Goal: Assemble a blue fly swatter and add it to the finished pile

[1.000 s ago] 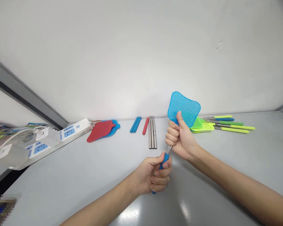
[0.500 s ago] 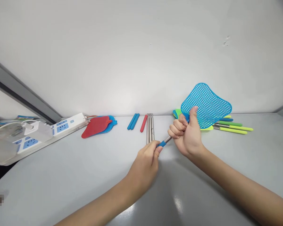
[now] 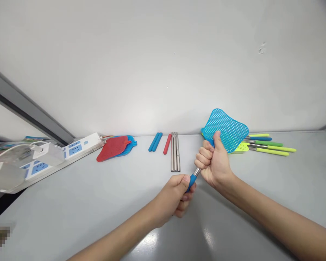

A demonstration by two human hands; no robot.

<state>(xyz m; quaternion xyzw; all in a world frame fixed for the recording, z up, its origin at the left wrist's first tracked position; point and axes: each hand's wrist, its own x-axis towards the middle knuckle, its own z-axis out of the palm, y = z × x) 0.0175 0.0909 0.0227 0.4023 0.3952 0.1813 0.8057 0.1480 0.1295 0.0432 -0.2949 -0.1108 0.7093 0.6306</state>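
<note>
I hold a blue fly swatter above the grey table, with both hands on it. My right hand is a fist round the metal rod just below the mesh head, thumb against the mesh. My left hand is closed round the blue handle grip, only the top of which shows. A short piece of bare rod is visible between the two fists.
Against the wall lie red and blue swatter heads, two blue grips, a red grip and several metal rods. Finished green and blue swatters are stacked at the right. A white power strip sits at the left.
The swatter rose and leaned right half a second ago, then came back down and nearer to me. My left hand slid back with the grip. Both hands kept their hold.
</note>
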